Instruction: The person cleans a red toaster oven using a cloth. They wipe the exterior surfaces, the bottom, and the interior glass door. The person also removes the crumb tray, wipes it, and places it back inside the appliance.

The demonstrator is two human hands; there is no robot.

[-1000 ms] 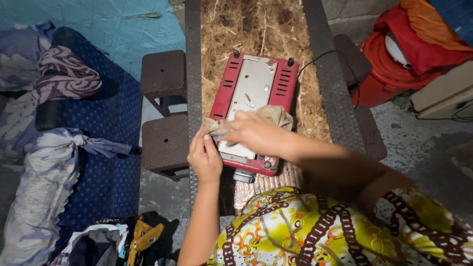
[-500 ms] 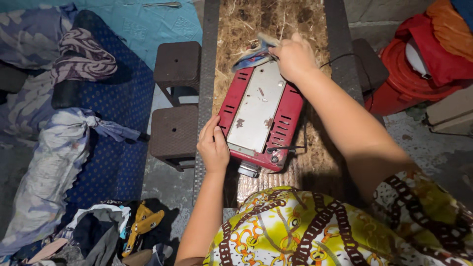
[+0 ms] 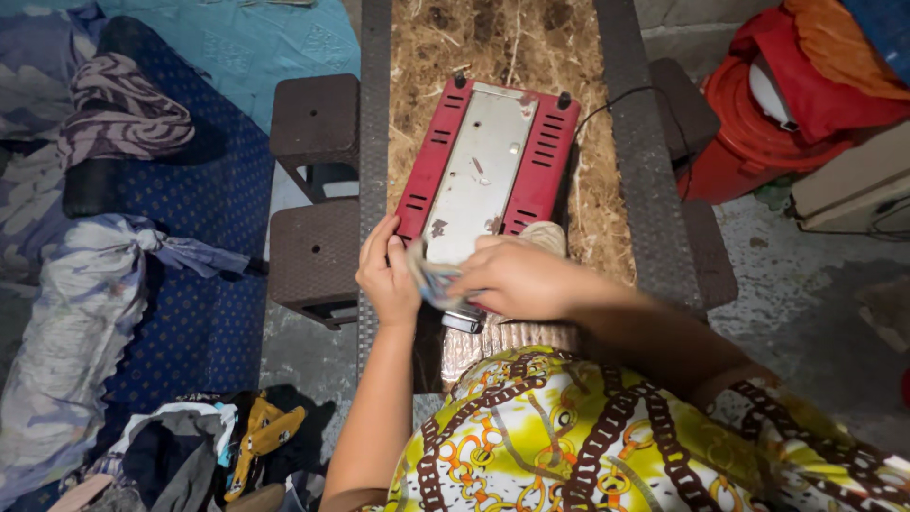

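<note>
Two hands: both at the near end of the red appliance, which lies underside-up on the mottled brown table
Left hand: at about 8 o'clock from the metal plate, fingers laid flat against the appliance's near-left corner, bracing it
Right hand: at 6 o'clock of the appliance, fingers closed round a bunched cloth and pressing it onto the near edge
Appliance: centre of the table, its black cord running off toward 2 o'clock
Plate: grey metal panel down the middle, with dull spots and a dark smear near its lower end (grime, as far as I can tell)
Done so far: hard to judge; the far end looks fairly plain, yet marks remain on the plate
Left: judging by those marks, the plate's middle and near end want more rubbing
Around: two brown stools at 9 o'clock, red tub at 2 o'clock, heaped clothes at 7 o'clock
</note>
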